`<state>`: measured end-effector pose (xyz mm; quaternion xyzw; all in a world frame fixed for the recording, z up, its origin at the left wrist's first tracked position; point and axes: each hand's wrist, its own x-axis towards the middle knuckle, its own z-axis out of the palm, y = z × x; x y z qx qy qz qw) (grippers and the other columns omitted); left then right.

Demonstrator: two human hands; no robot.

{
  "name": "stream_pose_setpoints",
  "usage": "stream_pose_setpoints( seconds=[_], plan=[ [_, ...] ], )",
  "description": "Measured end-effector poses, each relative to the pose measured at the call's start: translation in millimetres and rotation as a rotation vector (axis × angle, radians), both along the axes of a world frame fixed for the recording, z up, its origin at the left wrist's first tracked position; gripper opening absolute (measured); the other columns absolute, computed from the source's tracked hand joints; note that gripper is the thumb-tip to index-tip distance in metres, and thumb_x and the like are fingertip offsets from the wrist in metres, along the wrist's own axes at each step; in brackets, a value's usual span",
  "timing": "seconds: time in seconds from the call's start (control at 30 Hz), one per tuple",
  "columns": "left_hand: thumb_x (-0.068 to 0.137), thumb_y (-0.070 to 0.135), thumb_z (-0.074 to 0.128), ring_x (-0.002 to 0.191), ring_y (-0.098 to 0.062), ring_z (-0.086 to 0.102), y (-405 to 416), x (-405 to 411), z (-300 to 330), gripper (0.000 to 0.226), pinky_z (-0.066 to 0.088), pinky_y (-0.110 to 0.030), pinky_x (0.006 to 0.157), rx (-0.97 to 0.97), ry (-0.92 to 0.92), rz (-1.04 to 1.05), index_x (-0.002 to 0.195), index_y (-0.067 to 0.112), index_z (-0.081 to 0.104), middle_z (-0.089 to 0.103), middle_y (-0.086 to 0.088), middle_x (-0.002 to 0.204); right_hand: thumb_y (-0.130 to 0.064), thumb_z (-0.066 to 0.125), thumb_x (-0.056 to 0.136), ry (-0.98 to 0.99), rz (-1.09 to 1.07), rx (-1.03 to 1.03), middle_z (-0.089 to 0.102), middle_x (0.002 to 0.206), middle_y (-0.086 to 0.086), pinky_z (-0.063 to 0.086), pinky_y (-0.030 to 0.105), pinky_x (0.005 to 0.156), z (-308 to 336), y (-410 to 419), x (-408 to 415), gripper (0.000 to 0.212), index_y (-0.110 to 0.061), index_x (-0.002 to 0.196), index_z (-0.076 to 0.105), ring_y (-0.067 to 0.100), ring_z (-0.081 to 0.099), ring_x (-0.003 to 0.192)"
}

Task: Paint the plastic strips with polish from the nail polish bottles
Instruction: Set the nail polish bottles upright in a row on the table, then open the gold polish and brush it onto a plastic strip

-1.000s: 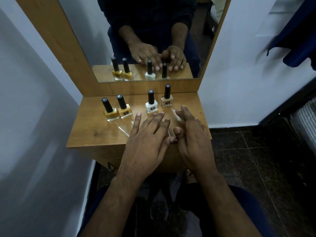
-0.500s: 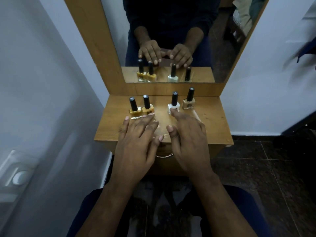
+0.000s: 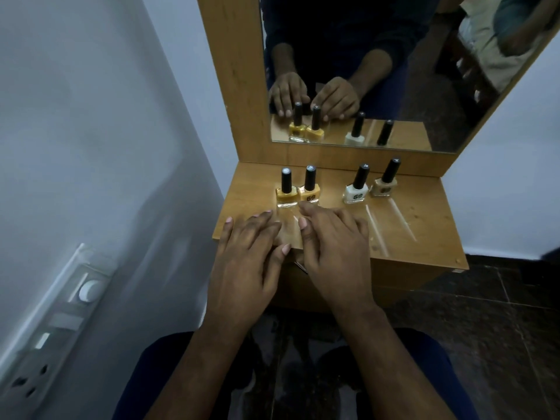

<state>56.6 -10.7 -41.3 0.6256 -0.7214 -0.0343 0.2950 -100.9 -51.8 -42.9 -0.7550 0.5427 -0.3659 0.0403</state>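
Left hand (image 3: 245, 253) flat on shelf (image 3: 424, 225); right hand (image 3: 336, 241) alongside — four capped bottles (image 3: 336, 186) behind

No words or numbers can be read anywhere. Just beyond the right hand's grip (image 3: 333, 244), the orange bottle (image 3: 309, 194) and the white bottle (image 3: 355, 194) each bear a small dark round logo, and the beige bottle (image 3: 383, 187) bears a blurred one.

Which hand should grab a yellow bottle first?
Probably the right hand: its fingertips lie just in front of the yellow bottles. The left hand rests flat on the table, a little farther back. Both hold nothing.
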Motion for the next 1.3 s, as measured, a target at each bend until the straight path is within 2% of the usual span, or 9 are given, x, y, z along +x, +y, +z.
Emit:
stream_pose_setpoints(
  seconds=[0.2,0.33,0.43,0.57,0.77,0.97,1.13,1.23,1.3],
  plan=[
    [0.103,0.034,0.051,0.141,-0.017,0.048,-7.4,5.1,-1.1,0.04,0.016,-0.042,0.127,-0.021,0.053,0.014,0.134,0.013,0.065,0.057,-0.003,0.148,-0.029,0.045,0.103,0.017,0.006,-0.032,0.07,0.121,-0.002,0.036,0.032,0.095,-0.7,-6.1,14.7,0.034,-0.017,0.128,0.067,0.017,0.061,0.111],
    [0.102,0.03,0.055,0.142,-0.018,0.047,-14.7,7.0,0.0,0.039,0.013,-0.038,0.128,-0.029,0.114,0.039,0.138,0.015,0.063,0.055,-0.002,0.15,-0.022,0.051,0.101,-0.069,0.012,-0.118,0.063,0.137,0.0,0.044,0.039,0.095,6.4,-13.3,21.5,0.032,-0.014,0.127,0.068,0.019,0.057,0.115],
    [0.103,0.03,0.055,0.143,-0.016,0.045,-24.6,6.7,2.6,0.04,0.008,-0.032,0.128,-0.036,0.171,0.04,0.14,0.017,0.062,0.054,-0.001,0.151,-0.022,0.054,0.101,-0.071,0.001,-0.184,0.06,0.146,0.001,0.045,0.041,0.094,15.0,-23.3,28.2,0.036,-0.013,0.133,0.066,0.021,0.056,0.111],
    [0.101,0.023,0.055,0.144,-0.016,0.043,-30.1,5.6,2.9,0.043,0.008,-0.037,0.129,-0.051,0.139,-0.006,0.143,0.015,0.059,0.053,-0.004,0.152,-0.025,0.055,0.101,0.006,-0.008,-0.158,0.054,0.153,-0.002,0.044,0.042,0.093,18.3,-33.8,33.4,0.043,-0.017,0.144,0.058,0.02,0.052,0.11],
    [0.102,0.023,0.056,0.145,-0.017,0.042,-33.0,7.8,-0.3,0.04,0.01,-0.038,0.129,-0.073,0.18,0.007,0.141,0.015,0.06,0.051,-0.004,0.152,-0.023,0.058,0.098,0.049,-0.008,-0.168,0.062,0.142,-0.004,0.043,0.04,0.087,17.4,-35.9,35.5,0.039,-0.018,0.137,0.064,0.02,0.051,0.108],
    [0.104,0.032,0.051,0.143,-0.018,0.044,-28.6,9.6,-6.0,0.042,0.012,-0.037,0.128,-0.075,0.186,0.029,0.141,0.013,0.059,0.052,-0.006,0.152,-0.016,0.066,0.097,-0.076,0.058,-0.184,0.071,0.118,-0.001,0.044,0.04,0.088,17.3,-32.0,31.3,0.022,-0.017,0.119,0.071,0.018,0.064,0.107],
    [0.104,0.033,0.052,0.146,-0.02,0.04,-24.9,10.1,-2.6,0.049,0.012,-0.034,0.128,-0.082,0.163,0.064,0.15,0.014,0.048,0.047,-0.005,0.156,-0.012,0.071,0.096,-0.141,0.149,-0.197,0.073,0.114,-0.003,0.044,0.037,0.088,16.7,-26.0,26.9,0.019,-0.014,0.114,0.073,0.012,0.066,0.105],
    [0.104,0.038,0.053,0.148,-0.021,0.037,-21.9,10.1,0.8,0.057,0.015,-0.036,0.128,-0.097,0.134,0.071,0.155,0.016,0.039,0.042,-0.005,0.16,-0.008,0.072,0.096,-0.275,0.192,-0.161,0.072,0.112,-0.003,0.051,0.043,0.087,16.7,-19.1,23.0,0.019,-0.011,0.114,0.073,0.009,0.064,0.107],
    [0.103,0.04,0.056,0.145,-0.021,0.04,-19.6,10.4,3.8,0.06,0.028,-0.043,0.124,-0.105,0.158,0.083,0.155,0.014,0.039,0.043,-0.005,0.158,-0.003,0.072,0.094,-0.412,0.218,-0.116,0.072,0.11,-0.002,0.054,0.046,0.085,19.2,-10.7,20.4,0.018,-0.009,0.111,0.072,0.011,0.066,0.107]
  ],
)
